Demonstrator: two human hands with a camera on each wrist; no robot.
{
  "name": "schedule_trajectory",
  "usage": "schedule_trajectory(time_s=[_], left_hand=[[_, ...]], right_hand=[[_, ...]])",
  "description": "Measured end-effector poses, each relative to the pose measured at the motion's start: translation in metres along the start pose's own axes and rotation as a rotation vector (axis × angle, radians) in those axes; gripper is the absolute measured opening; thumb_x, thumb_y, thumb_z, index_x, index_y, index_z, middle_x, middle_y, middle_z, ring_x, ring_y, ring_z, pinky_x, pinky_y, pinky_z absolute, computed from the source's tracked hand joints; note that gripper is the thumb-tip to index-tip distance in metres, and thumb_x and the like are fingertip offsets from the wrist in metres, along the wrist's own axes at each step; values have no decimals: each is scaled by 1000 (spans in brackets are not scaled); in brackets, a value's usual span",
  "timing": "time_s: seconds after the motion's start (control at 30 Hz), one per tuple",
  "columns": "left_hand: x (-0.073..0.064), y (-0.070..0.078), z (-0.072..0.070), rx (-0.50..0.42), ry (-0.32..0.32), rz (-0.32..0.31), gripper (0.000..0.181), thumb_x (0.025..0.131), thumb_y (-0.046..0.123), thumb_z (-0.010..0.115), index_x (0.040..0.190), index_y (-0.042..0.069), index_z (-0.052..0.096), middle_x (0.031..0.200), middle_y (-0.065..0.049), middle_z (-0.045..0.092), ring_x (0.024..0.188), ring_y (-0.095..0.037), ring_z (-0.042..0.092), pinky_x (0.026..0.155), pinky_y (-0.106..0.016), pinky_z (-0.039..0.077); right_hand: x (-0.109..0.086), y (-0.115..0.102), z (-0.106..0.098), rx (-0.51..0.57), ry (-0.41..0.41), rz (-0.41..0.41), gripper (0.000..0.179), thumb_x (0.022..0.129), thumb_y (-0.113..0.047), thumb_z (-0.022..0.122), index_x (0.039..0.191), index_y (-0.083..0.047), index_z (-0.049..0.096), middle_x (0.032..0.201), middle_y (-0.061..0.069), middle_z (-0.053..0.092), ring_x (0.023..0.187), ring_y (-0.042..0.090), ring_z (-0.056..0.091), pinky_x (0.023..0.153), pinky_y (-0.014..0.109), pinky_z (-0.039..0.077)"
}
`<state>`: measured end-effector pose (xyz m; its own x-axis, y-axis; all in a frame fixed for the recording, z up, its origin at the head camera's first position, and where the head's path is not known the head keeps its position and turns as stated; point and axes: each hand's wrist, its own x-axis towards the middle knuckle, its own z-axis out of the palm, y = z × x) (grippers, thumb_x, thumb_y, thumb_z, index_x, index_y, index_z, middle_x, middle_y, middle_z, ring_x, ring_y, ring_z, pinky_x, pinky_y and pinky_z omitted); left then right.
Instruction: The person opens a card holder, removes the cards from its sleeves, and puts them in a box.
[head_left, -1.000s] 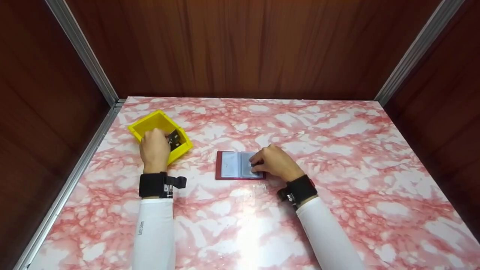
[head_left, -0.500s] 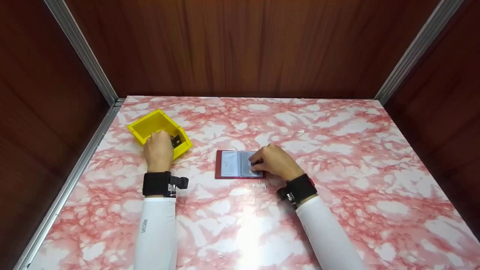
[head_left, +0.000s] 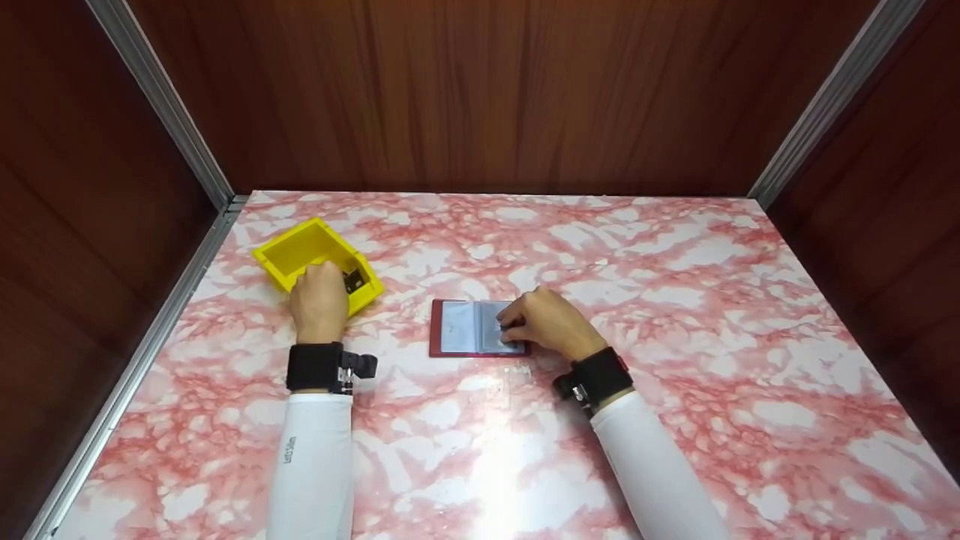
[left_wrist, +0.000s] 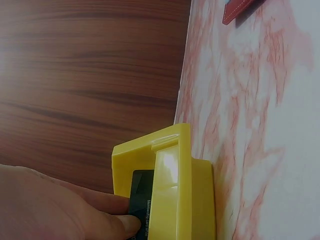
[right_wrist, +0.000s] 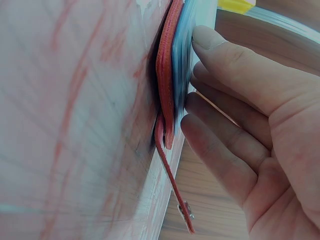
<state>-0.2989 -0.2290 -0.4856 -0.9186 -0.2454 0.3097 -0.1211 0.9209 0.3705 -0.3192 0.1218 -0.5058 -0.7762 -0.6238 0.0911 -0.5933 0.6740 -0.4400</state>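
Observation:
A yellow bin [head_left: 300,241] stands at the back left with my left hand [head_left: 319,300] reaching into it. Between thumb and fingers that hand pinches a black membership card [left_wrist: 142,192] with small pale print, upright along the bin's inner wall. A small dark piece [head_left: 353,281] shows in the bin right of the knuckles. In the middle of the table lies a red card holder [head_left: 436,330], opened flat with clear plastic sleeves [head_left: 459,327]. My right hand [head_left: 553,322] rests its thumb and relaxed fingertips on the right-hand sleeves, covering part of them.
The table [head_left: 675,300] has a red and white marbled top. Brown wood-grain panels [head_left: 480,97] with metal corner rails enclose its back and sides. From the holder a red strap [right_wrist: 172,175] with a metal snap sticks out.
My left hand has shifted slightly right and nearer in the bin, and the dark pieces beside it are less visible. My right hand and the card holder stay put.

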Motion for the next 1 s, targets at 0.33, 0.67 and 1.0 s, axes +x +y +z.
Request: schedule_trajectory(time_s=[0.33,0.67,1.0], left_hand=[[2,1,-3,-17,-10,-28,29,104,-7,47,110,-18,72,110,-40,74,101,-59,74,87,-67,61],[3,0,-9,-11,0,-29,29,104,-7,46,111,-18,73,111,-41,74,103,-59,74,89,-67,60],[-2,14,-26,-92,-22,-18,24,104,-3,55,107,-15,76,109,-37,76,103,-57,74,89,-66,60]], right_hand=[[0,0,0,0,9,-5,23,90,-23,90,109,-10,88,115,5,85,116,22,80,99,43,65],[-1,-2,-1,5,9,-3,24,90,-22,90,110,-10,87,114,6,85,116,22,80,97,43,65],[-1,-2,-1,3,8,6,23,90,-23,90,109,-11,88,113,5,85,113,21,80,97,42,65]])
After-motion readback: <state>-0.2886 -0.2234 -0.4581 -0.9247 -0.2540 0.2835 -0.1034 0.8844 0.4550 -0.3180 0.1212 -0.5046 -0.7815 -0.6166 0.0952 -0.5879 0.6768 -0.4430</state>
